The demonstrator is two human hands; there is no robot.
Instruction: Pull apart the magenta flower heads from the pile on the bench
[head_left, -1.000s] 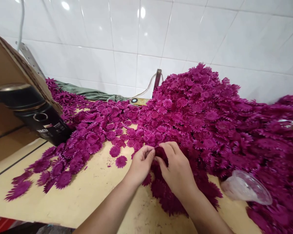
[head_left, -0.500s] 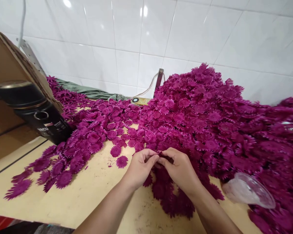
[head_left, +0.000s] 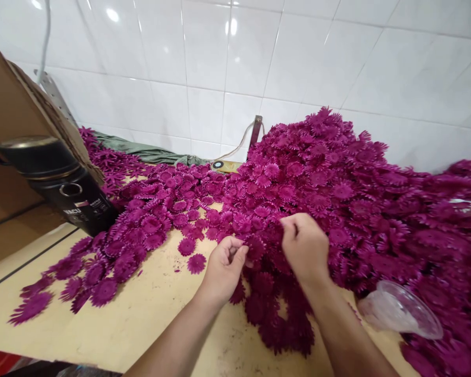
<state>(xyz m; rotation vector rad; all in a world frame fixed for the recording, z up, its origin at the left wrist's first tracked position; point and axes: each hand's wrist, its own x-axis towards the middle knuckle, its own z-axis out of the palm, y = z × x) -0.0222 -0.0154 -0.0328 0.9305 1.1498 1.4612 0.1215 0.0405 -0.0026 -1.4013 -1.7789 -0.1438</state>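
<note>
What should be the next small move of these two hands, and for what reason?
I would probably bring the right hand toward the purple flower at the left hand. The left hand appears to pinch this flower by its edge, while the right hand stands apart, curled; whether it holds anything, I cannot tell.
</note>
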